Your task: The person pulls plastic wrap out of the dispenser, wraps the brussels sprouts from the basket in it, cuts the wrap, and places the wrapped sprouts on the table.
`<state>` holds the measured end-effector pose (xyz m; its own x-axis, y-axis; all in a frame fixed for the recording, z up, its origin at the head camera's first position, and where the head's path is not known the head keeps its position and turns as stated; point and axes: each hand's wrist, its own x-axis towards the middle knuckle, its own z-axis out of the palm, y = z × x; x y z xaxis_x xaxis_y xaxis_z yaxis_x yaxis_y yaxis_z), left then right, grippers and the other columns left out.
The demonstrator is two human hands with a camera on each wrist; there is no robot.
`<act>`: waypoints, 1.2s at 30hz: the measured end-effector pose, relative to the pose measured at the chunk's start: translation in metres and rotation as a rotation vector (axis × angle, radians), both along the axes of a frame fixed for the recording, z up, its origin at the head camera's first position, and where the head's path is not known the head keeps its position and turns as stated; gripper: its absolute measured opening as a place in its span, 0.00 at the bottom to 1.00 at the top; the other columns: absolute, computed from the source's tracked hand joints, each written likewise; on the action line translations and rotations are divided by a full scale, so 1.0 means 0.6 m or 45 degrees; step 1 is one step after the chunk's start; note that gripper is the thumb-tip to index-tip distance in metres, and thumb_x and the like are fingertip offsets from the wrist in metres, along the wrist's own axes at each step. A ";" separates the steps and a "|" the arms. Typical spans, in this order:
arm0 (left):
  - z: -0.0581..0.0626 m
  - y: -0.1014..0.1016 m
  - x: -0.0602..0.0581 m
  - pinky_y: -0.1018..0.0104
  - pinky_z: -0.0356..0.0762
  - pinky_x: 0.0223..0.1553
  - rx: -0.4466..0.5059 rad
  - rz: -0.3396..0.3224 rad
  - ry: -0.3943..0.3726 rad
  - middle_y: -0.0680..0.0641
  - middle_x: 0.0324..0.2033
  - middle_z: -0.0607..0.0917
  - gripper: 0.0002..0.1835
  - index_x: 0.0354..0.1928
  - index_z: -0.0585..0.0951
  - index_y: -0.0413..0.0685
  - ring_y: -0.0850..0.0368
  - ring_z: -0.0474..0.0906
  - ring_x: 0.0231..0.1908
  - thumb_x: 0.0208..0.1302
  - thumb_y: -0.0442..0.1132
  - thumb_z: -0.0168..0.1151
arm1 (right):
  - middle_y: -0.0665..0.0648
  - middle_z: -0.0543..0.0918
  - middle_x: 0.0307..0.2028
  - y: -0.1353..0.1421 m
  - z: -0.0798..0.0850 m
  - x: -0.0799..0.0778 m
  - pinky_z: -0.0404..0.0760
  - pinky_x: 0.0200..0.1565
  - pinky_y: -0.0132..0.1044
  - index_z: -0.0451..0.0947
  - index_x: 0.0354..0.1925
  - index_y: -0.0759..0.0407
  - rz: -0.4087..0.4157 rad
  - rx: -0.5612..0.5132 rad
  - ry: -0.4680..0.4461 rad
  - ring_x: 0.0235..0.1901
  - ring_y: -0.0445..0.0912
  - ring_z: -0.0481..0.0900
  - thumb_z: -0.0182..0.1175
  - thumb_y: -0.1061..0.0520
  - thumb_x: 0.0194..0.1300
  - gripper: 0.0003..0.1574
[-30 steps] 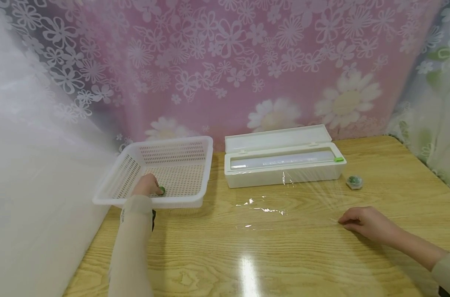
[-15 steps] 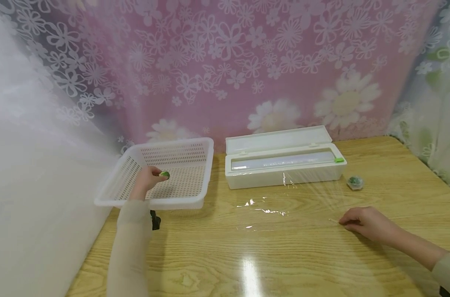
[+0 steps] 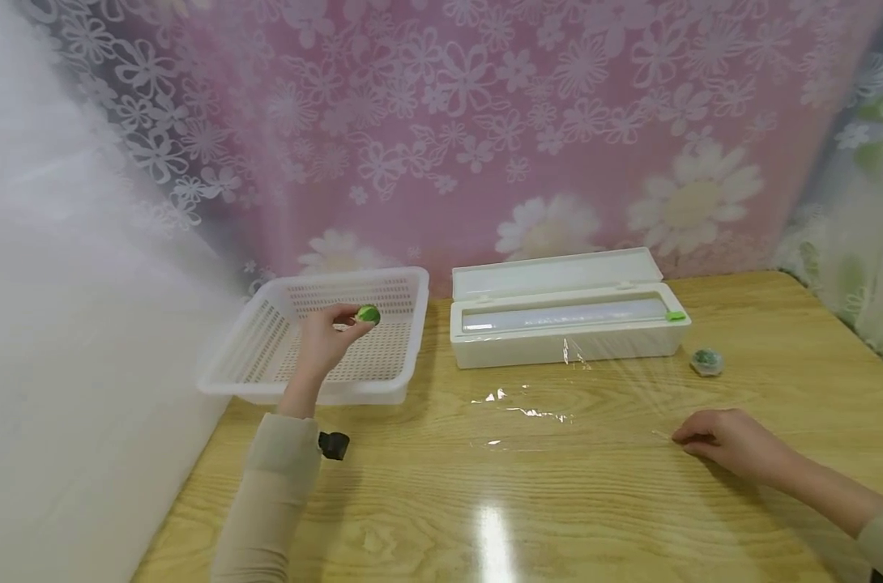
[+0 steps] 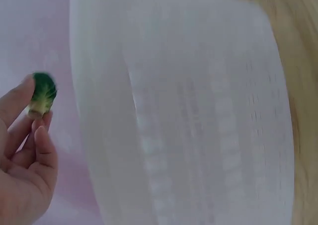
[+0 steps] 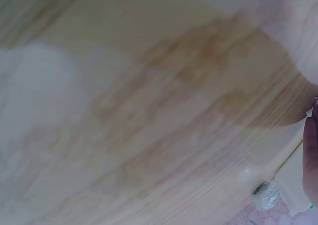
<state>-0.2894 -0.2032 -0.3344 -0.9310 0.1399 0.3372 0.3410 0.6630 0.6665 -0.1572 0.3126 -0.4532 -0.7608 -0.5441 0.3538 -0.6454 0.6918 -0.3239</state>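
Observation:
Above the right part of the white slotted basket (image 3: pixel 412 356), my left hand (image 3: pixel 323 338) pinches a green Brussels sprout (image 3: pixel 368 315) between thumb and fingertips. In the left wrist view the sprout (image 4: pixel 43 93) shows its dark leaves and pale cut stem. My right hand (image 3: pixel 736 447) pinches the corner of a sheet of clear cling film (image 3: pixel 536 414). The film stretches over the table from its roll (image 3: pixel 565 316), which lies in a long white dispenser box (image 3: pixel 558 350) with the lid (image 3: pixel 554 274) raised. Only part of my right hand (image 5: pixel 311 160) shows in the right wrist view.
A small film-wrapped green bundle (image 3: pixel 706 362) sits right of the dispenser, beyond my right hand. A bright green slider (image 3: pixel 675 316) is at the dispenser's right end. Flowered curtain (image 3: pixel 449 162) hangs behind the wooden table (image 3: pixel 412 518); white sheeting (image 3: pixel 84 324) borders the left.
My left hand has lifted the Brussels sprout from the basket floor and carried it up and to the right. My right hand keeps its hold on the film's corner.

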 end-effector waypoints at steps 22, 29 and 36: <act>-0.080 0.251 0.063 0.74 0.73 0.29 0.093 -0.390 -0.219 0.52 0.30 0.81 0.14 0.37 0.80 0.44 0.63 0.75 0.31 0.49 0.42 0.68 | 0.48 0.80 0.27 -0.002 0.002 0.003 0.75 0.24 0.27 0.80 0.27 0.57 -0.003 -0.015 0.021 0.28 0.33 0.76 0.66 0.71 0.37 0.15; -0.119 0.298 0.079 0.77 0.71 0.30 -0.051 -0.511 -0.277 0.55 0.30 0.80 0.15 0.37 0.80 0.43 0.68 0.73 0.29 0.50 0.44 0.67 | 0.48 0.80 0.27 -0.004 0.002 0.004 0.75 0.24 0.27 0.80 0.28 0.57 -0.015 -0.007 -0.013 0.28 0.33 0.76 0.66 0.70 0.39 0.14; -0.134 0.342 0.089 0.80 0.67 0.25 -0.256 -0.608 -0.277 0.59 0.23 0.76 0.13 0.35 0.81 0.45 0.70 0.69 0.24 0.50 0.45 0.66 | 0.48 0.80 0.27 -0.005 0.005 0.003 0.75 0.24 0.27 0.80 0.28 0.58 -0.015 -0.005 -0.024 0.28 0.34 0.76 0.66 0.70 0.39 0.14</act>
